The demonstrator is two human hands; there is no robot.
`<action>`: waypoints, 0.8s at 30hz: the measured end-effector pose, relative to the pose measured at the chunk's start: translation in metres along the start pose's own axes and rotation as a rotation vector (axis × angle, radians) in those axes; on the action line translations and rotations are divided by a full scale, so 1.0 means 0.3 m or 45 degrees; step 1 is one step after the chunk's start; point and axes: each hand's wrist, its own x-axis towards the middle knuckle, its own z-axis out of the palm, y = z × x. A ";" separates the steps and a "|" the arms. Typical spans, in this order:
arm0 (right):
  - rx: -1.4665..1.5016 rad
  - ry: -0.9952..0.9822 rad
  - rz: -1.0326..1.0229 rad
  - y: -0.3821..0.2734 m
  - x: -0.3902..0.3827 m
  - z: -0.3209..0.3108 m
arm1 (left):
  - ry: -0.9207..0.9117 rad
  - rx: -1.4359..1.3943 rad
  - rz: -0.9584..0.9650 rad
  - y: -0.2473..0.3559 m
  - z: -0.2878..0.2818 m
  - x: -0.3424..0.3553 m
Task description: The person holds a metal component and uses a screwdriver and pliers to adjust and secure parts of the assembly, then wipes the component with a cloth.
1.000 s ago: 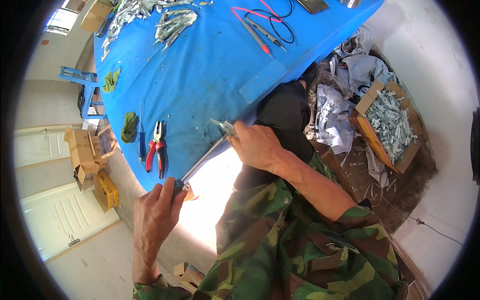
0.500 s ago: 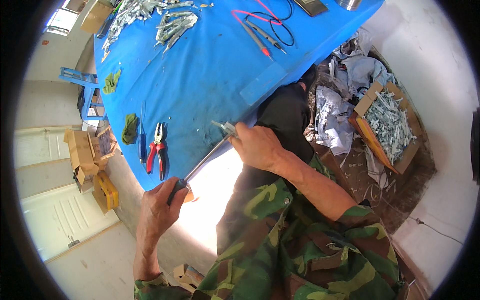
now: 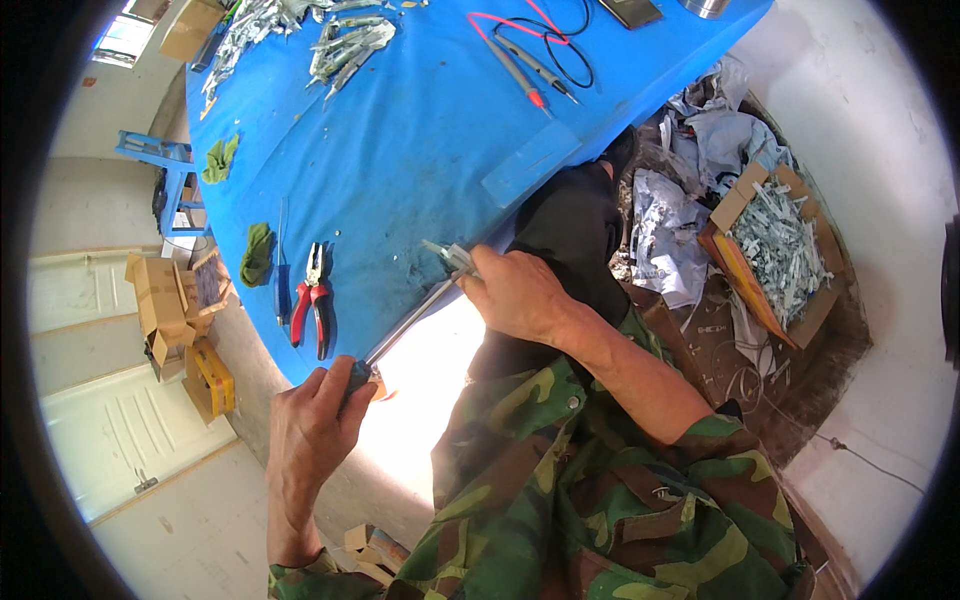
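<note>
My left hand (image 3: 308, 425) is closed around the dark handle of a screwdriver (image 3: 408, 318). Its long metal shaft slants up and right toward my right hand (image 3: 522, 298). Between the fingers of that hand is a small pale grey piece (image 3: 455, 256), its narrow end pointing left over the table edge. The screwdriver's tip meets this piece or lies right beside it; my fingers hide the exact contact. Left of the piece, red-and-black pliers (image 3: 318, 292) lie on the blue cloth (image 3: 400, 160). Next to them is a second screwdriver (image 3: 282, 285) with a blue handle.
Two green rags (image 3: 257, 255) lie along the table's left side. Farther back are meter probes (image 3: 520, 75) and heaps of silvery strips (image 3: 350, 52). On the right, a cardboard box (image 3: 815, 315) full of pale pieces stands by crumpled bags (image 3: 660, 240). Cartons (image 3: 160, 300) stand on the left.
My left hand has shifted slightly down and left and turned a little on the handle; the shaft looks smeared by motion. My right hand and the grey piece stay almost in place.
</note>
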 end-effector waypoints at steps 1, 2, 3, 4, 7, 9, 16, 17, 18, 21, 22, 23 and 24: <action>0.017 -0.006 0.006 0.000 0.001 -0.002 | -0.004 -0.020 -0.004 -0.009 0.006 0.002; 0.038 -0.002 0.007 0.004 0.003 0.000 | -0.001 -0.043 -0.003 -0.017 0.016 0.005; 0.060 0.002 0.009 0.010 0.004 0.004 | 0.001 -0.066 -0.002 -0.025 0.025 0.008; 0.081 0.006 0.011 0.015 0.004 0.005 | 0.004 -0.090 0.000 -0.034 0.036 0.012; 0.120 -0.005 0.021 0.010 0.008 0.004 | -0.037 -0.205 -0.027 -0.061 0.055 0.010; 0.139 -0.020 0.041 0.008 0.010 0.001 | -0.028 -0.238 -0.053 -0.080 0.090 0.008; 0.193 0.001 0.048 0.010 0.012 0.015 | 0.101 -0.326 0.012 -0.152 0.251 -0.004; 0.158 0.008 0.040 0.013 0.008 0.015 | 0.111 -0.293 0.022 -0.146 0.243 -0.006; 0.124 0.013 0.031 0.017 0.003 0.015 | 0.121 -0.260 0.031 -0.133 0.218 -0.011; 0.059 0.015 0.035 0.005 0.000 0.014 | 0.101 -0.190 -0.007 -0.078 0.133 -0.016; 0.045 0.016 0.046 0.000 -0.002 0.016 | 0.082 -0.172 -0.027 -0.059 0.112 -0.020; 0.041 0.019 0.040 -0.001 -0.004 0.016 | 0.078 -0.171 -0.039 -0.047 0.100 -0.022; 0.036 0.022 0.036 -0.002 -0.005 0.016 | 0.074 -0.171 -0.051 -0.036 0.091 -0.025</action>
